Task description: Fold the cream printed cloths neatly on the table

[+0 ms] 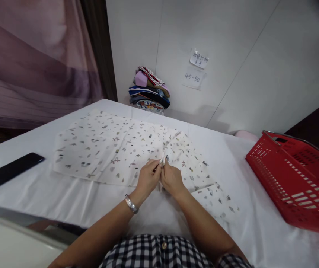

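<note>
Left hand and right hand pinching a gathered fold of printed cloth, which spreads from nine clockwise to four o'clock on the white surface, red basket at three.

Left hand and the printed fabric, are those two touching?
Touching. The head view shows it: the left hand's fingertips pinch a raised fold of the printed fabric.

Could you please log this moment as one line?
left hand: pinching cloth | right hand: pinching cloth, beside left hand | cloth: partly spread, gathered at hands | basket: on table, right side
</note>
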`<act>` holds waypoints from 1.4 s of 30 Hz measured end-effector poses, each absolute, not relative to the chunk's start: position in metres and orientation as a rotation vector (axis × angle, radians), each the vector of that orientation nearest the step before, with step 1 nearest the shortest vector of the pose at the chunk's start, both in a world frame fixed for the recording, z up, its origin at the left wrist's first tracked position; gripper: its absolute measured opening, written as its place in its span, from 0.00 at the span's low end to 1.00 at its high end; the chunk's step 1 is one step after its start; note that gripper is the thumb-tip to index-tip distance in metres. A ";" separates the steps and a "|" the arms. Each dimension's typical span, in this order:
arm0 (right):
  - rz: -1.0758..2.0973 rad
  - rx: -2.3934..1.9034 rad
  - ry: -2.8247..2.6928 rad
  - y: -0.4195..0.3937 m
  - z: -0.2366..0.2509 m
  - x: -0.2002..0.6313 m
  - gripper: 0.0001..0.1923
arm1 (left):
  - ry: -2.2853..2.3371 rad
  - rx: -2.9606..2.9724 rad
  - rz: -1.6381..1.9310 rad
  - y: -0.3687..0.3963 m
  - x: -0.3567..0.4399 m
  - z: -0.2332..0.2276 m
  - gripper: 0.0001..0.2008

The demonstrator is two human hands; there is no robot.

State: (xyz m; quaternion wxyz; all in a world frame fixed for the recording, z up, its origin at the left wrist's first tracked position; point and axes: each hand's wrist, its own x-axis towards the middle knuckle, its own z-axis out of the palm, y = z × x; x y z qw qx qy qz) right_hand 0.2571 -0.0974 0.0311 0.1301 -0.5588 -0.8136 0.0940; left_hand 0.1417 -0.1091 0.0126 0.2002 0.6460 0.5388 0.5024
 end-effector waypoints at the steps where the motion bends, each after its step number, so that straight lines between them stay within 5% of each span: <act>1: 0.282 -1.618 -2.371 -0.097 0.032 0.257 0.27 | 1.502 1.805 1.388 -0.110 0.141 0.014 0.12; 25: 0.167 -1.374 -2.224 -0.101 0.026 0.258 0.28 | 1.573 1.584 1.357 -0.101 0.139 0.031 0.10; 31: 0.139 -1.365 -2.084 -0.097 0.026 0.258 0.19 | 1.688 1.618 1.339 -0.097 0.155 0.043 0.13; 35: 0.244 -1.361 -1.994 -0.094 0.033 0.274 0.10 | 1.638 1.798 1.312 -0.097 0.169 0.051 0.19; 42: 0.787 -1.240 -1.605 -0.067 0.069 0.342 0.16 | 1.245 2.083 1.435 -0.088 0.181 0.050 0.20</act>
